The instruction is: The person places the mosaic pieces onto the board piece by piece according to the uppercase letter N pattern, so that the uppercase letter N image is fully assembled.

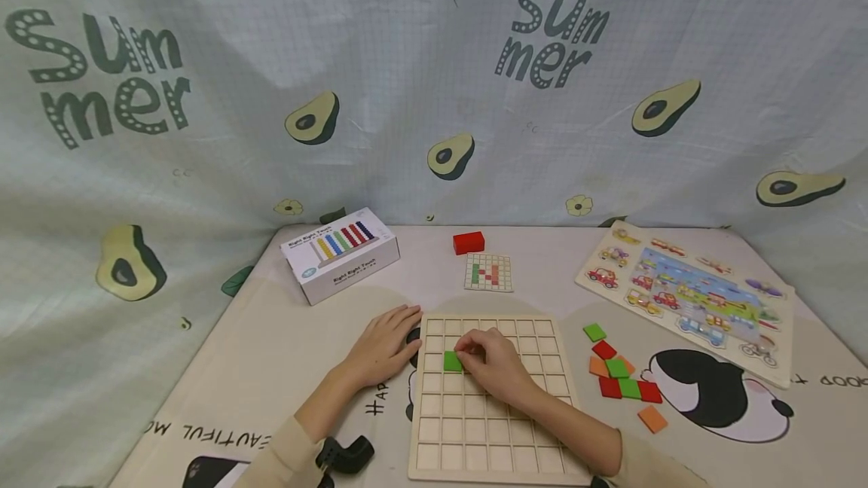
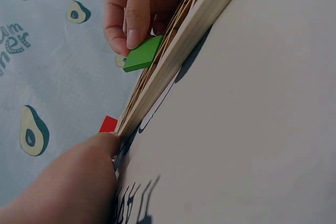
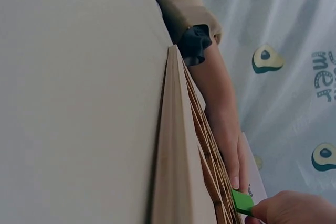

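Between thumb and fingers my right hand (image 1: 500,367) pinches a green square tile (image 1: 452,361) over the left part of a wooden grid board (image 1: 434,454). In the left wrist view the green tile (image 2: 143,55) is tilted, one edge right at the board's dividers. My left hand (image 1: 383,345) lies flat with straight fingers at the board's upper left edge, its fingertips right by the frame. Behind the board lies a small pattern card (image 1: 488,272) printed with a grid and green, red and orange squares.
Loose green, red and orange tiles (image 1: 610,388) lie scattered to the right of the board. A vehicle picture puzzle (image 1: 705,300) sits at the back right. A white toy box (image 1: 340,253) stands at the back left, and a red block (image 1: 469,242) behind the card.
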{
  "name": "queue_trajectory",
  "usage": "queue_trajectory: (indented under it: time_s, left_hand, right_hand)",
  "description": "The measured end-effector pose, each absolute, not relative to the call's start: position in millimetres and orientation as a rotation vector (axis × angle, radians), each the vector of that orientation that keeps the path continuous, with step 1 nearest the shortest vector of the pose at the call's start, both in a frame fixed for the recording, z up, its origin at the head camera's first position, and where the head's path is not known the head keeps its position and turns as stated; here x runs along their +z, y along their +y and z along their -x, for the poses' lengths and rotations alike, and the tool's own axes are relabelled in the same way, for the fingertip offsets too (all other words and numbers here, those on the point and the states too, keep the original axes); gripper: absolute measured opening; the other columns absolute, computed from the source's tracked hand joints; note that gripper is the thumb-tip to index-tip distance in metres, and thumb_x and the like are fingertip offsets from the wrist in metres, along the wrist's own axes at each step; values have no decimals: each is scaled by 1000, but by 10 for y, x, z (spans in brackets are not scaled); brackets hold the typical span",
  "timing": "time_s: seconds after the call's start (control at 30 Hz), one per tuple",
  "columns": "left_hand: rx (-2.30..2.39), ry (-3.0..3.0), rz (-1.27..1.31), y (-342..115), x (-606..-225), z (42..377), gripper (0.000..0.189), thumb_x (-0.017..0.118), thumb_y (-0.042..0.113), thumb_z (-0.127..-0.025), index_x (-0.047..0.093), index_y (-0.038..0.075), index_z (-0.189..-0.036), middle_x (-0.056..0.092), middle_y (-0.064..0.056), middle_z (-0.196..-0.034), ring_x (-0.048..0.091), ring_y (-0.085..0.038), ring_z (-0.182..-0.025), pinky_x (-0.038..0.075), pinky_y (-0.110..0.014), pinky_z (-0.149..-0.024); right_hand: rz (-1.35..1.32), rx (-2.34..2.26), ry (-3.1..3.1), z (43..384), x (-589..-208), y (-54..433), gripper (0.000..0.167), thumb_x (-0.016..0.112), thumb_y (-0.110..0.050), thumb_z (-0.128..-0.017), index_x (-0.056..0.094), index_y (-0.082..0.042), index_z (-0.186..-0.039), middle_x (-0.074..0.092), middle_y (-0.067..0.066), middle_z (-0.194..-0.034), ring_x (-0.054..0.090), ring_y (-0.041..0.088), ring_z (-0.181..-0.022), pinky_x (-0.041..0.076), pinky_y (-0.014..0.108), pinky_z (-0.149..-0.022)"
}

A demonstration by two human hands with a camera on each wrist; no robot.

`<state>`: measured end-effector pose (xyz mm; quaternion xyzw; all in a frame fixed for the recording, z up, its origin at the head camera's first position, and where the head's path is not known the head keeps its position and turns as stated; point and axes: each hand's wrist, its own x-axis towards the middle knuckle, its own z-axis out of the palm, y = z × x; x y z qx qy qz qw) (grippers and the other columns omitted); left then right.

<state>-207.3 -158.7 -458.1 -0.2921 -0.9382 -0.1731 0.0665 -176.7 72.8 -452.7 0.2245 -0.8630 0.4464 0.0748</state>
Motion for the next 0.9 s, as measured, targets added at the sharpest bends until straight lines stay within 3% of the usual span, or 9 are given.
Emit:
queue_trajectory:
  time_s: [0.43, 0.9]
  left_hand:
    - [-522, -2806, 899, -1593, -4591, 2079, 51, 42, 36, -96, 41, 6, -138, 37, -8, -142, 28, -27, -133, 23, -45, -104]
    - [-507, -2807, 886, -1596, -4611, 2085, 52, 41, 37, -96, 40, 8, -138, 37, -7, -143, 28, -26, -133, 24, -45, -104]
  right_hand:
    - [-756, 1219, -2550, 1783, -4538, 727, 9, 69, -6, -80, 68, -14, -84, 60, -13, -77, 50, 4, -72, 40, 28, -71]
    - [-779, 1144, -2577, 1781, -4544, 724, 11, 68, -6, -79, 68, -16, -83, 57, -11, -77, 46, 7, -75, 39, 25, -67]
